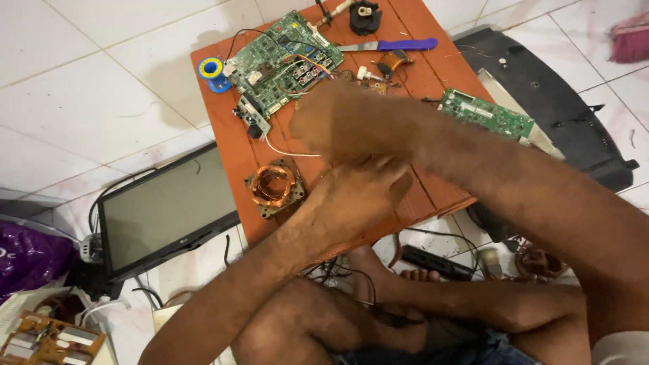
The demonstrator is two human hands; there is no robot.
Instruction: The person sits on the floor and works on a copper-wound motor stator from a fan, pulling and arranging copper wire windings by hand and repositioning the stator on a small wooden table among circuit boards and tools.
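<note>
My right hand (pixel 338 122) hovers over the middle of a low orange-brown table (pixel 233 152), motion-blurred, with its fingers curled. My left hand (pixel 358 196) rises from below, and its fingers press against the underside of the right hand. What lies between them is hidden. A thin white wire (pixel 287 151) runs from a large green circuit board (pixel 280 61) to the spot beneath my right hand. A copper-wound motor stator (pixel 274 188) lies on the table just left of my left hand.
A blue solder spool (pixel 211 69), a purple-handled knife (pixel 392 46), a black part (pixel 365 17) and a second green board (pixel 487 115) lie on the table. A flat monitor (pixel 165 209) rests on the tiled floor at left, a black back cover (pixel 554 101) at right.
</note>
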